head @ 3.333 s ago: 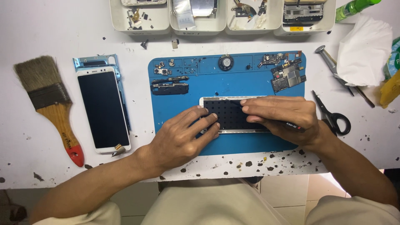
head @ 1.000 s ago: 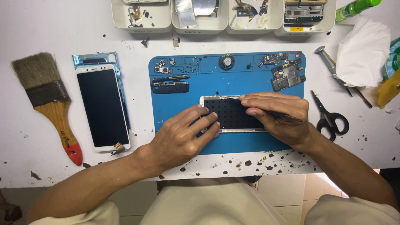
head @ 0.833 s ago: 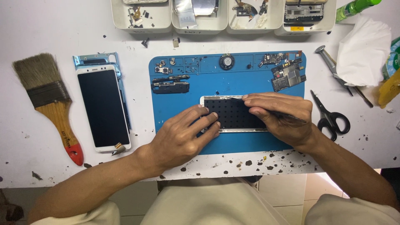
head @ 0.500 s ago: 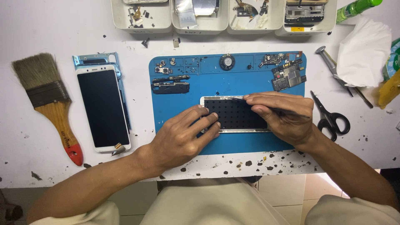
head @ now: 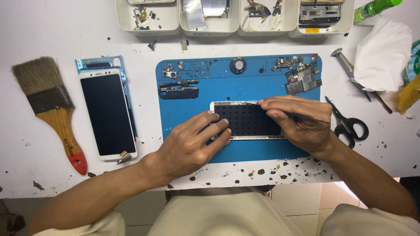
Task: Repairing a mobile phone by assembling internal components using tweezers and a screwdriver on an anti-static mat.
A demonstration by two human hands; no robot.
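Observation:
A phone panel (head: 249, 120) with a white rim and a dark dotted surface lies flat on a blue work mat (head: 197, 109). My left hand (head: 192, 144) rests on the panel's left end, fingers pressed onto it. My right hand (head: 302, 124) covers the panel's right end and pinches thin dark tweezers (head: 308, 117). The tweezers' tip points left along the panel's top edge. A circuit board (head: 304, 81), a round speaker (head: 238, 65) and small dark parts (head: 178, 91) lie on the mat's far side.
A white-framed phone screen (head: 107, 113) and a wooden paintbrush (head: 52, 109) lie left of the mat. Black scissors (head: 348, 122), a metal tool (head: 345, 65) and crumpled tissue (head: 383, 54) are at the right. White parts trays (head: 210, 24) line the far edge.
My right hand has shifted a little to the right along the panel's top edge with the tweezers. My left hand has stayed in place on the panel.

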